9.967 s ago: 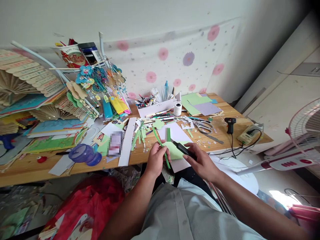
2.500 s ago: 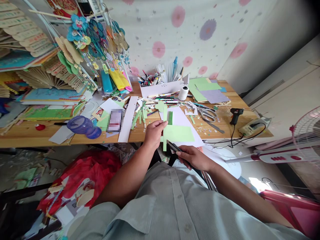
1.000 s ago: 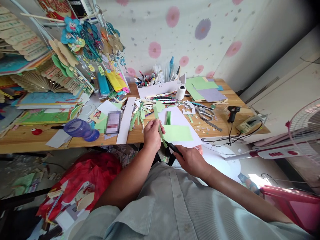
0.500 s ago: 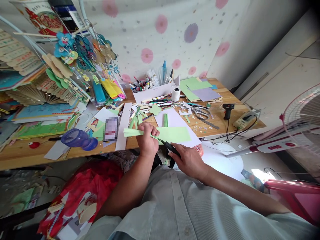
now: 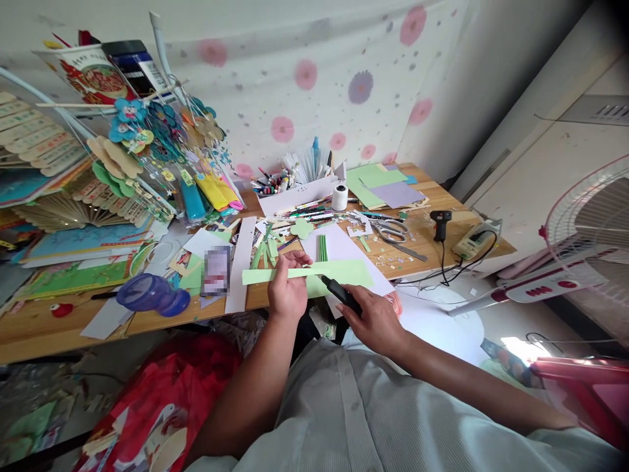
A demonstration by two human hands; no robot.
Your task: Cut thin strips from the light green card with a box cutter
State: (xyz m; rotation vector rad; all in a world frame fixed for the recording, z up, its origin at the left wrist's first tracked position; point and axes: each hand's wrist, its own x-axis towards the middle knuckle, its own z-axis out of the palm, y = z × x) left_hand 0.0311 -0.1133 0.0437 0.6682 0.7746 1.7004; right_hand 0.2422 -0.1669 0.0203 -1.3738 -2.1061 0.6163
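Observation:
In the head view my left hand is closed around a light green paper strip, which sticks out to the left of the fingers. To the right, a wider sheet of the same light green paper extends over the table's front edge. My right hand grips the black handle of a knife, whose thin blade lies at the paper near my left fingertips. Behind the paper, several dark green strips rest on a white sheet. Green paper scraps lie beside my left hand.
Scissors, a white thread spool and a pen box stand farther back. A glue gun and power strip are at right. A blue plastic container lies at left. A fan stands beside the table.
My left hand's fingers have loosened from a fist and turned palm-up under the paper. The knife has shifted slightly along the paper. The head view has tilted a little.

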